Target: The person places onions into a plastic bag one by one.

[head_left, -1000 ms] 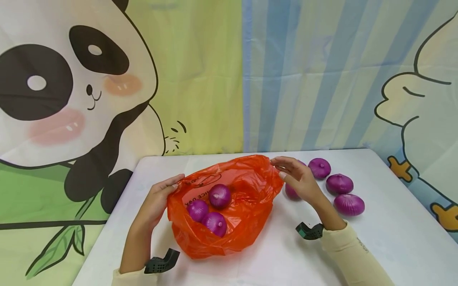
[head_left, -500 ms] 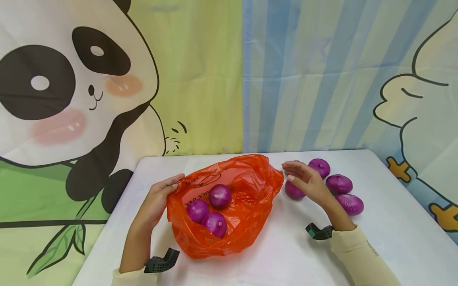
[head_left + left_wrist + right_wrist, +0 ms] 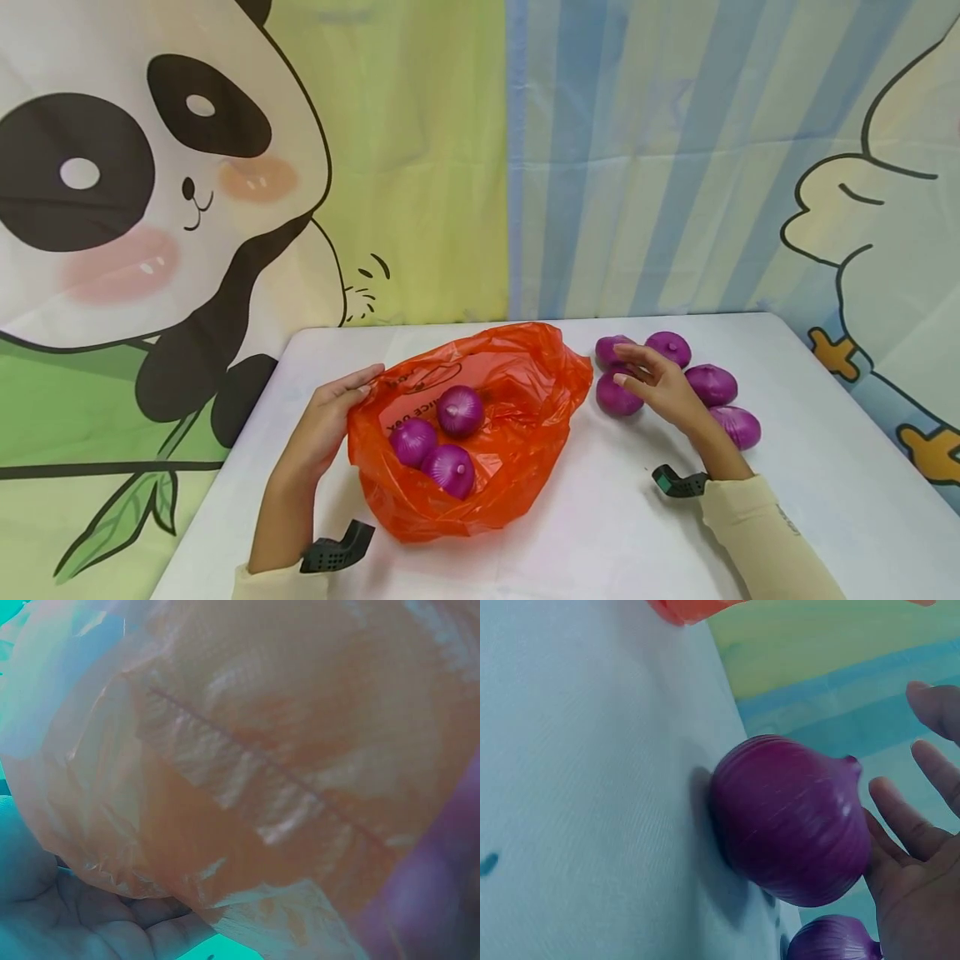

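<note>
A red-orange plastic bag (image 3: 536, 450) lies with its mouth spread wide in the middle of the head view. Inside it rest three purple onions, among them a front onion (image 3: 450, 471). My left hand (image 3: 322, 429) grips the bag's left rim; in the left wrist view the bag (image 3: 247, 795) covers most of the fingers. To the right of the bag, my right hand (image 3: 663, 387) hovers with loosely bent fingers and nothing in it. Closest to it sits an onion (image 3: 618, 395), which the right wrist view shows as a large onion (image 3: 787, 817) beside the palm.
More onions lie at the table's right: a far-left onion (image 3: 611, 348), a far onion (image 3: 669, 347), a middle onion (image 3: 712, 384) and a near onion (image 3: 739, 427), partly behind the right wrist. A printed cloth backdrop (image 3: 420, 167) hangs behind the white table (image 3: 570, 550).
My right hand has left the bag's right rim and moved right, to the onions. The left hand and the bag have stayed nearly still.
</note>
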Demonstrator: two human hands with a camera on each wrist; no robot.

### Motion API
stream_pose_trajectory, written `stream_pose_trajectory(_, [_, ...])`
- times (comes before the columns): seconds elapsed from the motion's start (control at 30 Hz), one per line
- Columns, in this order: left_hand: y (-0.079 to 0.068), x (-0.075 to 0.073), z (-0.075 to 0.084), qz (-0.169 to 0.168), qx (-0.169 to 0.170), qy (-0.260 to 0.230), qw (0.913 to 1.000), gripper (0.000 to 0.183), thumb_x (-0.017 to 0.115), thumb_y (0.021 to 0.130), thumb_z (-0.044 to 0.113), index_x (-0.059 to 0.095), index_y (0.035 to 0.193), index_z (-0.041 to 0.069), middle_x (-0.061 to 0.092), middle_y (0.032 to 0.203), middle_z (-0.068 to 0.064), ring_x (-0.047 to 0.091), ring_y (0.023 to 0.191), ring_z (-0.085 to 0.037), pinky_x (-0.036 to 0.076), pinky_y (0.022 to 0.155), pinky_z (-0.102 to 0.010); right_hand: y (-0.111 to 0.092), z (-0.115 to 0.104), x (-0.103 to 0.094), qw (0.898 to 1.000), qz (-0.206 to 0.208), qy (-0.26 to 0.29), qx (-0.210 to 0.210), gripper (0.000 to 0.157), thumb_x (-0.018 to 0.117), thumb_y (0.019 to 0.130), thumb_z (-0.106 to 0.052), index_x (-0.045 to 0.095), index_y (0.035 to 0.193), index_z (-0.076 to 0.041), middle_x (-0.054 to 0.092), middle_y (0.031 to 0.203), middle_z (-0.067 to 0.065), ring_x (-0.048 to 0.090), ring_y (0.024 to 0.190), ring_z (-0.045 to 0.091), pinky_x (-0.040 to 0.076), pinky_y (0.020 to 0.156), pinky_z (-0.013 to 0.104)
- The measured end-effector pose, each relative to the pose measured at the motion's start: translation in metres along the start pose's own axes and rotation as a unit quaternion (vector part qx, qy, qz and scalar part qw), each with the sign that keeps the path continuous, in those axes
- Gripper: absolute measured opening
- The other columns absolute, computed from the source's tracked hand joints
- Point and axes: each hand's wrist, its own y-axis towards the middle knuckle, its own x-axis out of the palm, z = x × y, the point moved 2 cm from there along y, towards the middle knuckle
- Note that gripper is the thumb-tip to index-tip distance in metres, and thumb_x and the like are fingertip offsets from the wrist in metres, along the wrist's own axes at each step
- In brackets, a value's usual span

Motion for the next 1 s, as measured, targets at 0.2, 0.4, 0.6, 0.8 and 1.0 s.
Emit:
stream_pose_trajectory(0.2, [0.001, 0.0, 0.0, -0.001, -0.002, -0.003, 1.0, 0.043, 0.035, 0.103, 0.008, 0.042, 0.145, -0.001, 0.043, 0.145, -0.02, 0.051, 0.126, -0.033, 0.047, 0.095, -0.038, 0.0, 0.007, 0.0, 0.999, -0.003, -0.043, 0.025, 0.052, 0.069, 0.091, -0.013, 0.049, 0.136, 0.005, 0.051, 0.136, 0.023, 0.044, 0.13, 0.04, 0.033, 0.107, 0.046])
stream_pose_trajectory(0.4, [0.001, -0.001, -0.002, -0.001, -0.002, -0.004, 1.0, 0.043, 0.035, 0.103, 0.008, 0.042, 0.145, -0.002, 0.043, 0.146, -0.019, 0.05, 0.127, -0.032, 0.049, 0.093, -0.033, -0.001, 0.015, 0.002, 0.988, -0.016, -0.123, 0.088, 0.061, 0.074, 0.087, -0.029, 0.051, 0.139, -0.006, 0.046, 0.141, 0.022, 0.038, 0.133, 0.044, 0.032, 0.105, 0.06])
stream_pose_trajectory(0.6, [0.001, 0.0, -0.002, 0.0, -0.001, -0.004, 1.0, 0.043, 0.035, 0.103, 0.008, 0.042, 0.145, -0.002, 0.043, 0.145, -0.019, 0.05, 0.127, -0.032, 0.049, 0.093, -0.033, -0.003, 0.022, 0.006, 0.98, -0.031, -0.165, 0.108, 0.062, 0.077, 0.083, -0.034, 0.054, 0.137, -0.015, 0.048, 0.137, 0.023, 0.048, 0.119, 0.046, 0.042, 0.095, 0.064])
stream_pose_trajectory(0.8, [0.002, 0.0, -0.001, -0.002, -0.001, -0.005, 1.0, 0.043, 0.035, 0.103, 0.008, 0.042, 0.145, -0.002, 0.044, 0.145, -0.02, 0.051, 0.126, -0.033, 0.05, 0.091, -0.031, -0.003, 0.021, 0.011, 0.983, -0.039, -0.16, 0.08, 0.056, 0.077, 0.085, -0.027, 0.056, 0.134, -0.011, 0.052, 0.134, 0.02, 0.051, 0.116, 0.044, 0.044, 0.094, 0.062])
stream_pose_trajectory(1.0, [0.001, -0.001, -0.001, 0.0, -0.002, -0.002, 1.0, 0.043, 0.035, 0.103, 0.008, 0.042, 0.145, -0.001, 0.044, 0.145, -0.02, 0.052, 0.125, -0.033, 0.05, 0.091, -0.033, -0.003, 0.02, 0.012, 0.984, -0.045, -0.157, 0.065, 0.054, 0.075, 0.086, -0.023, 0.056, 0.135, -0.008, 0.05, 0.137, 0.019, 0.047, 0.121, 0.043, 0.043, 0.096, 0.062])
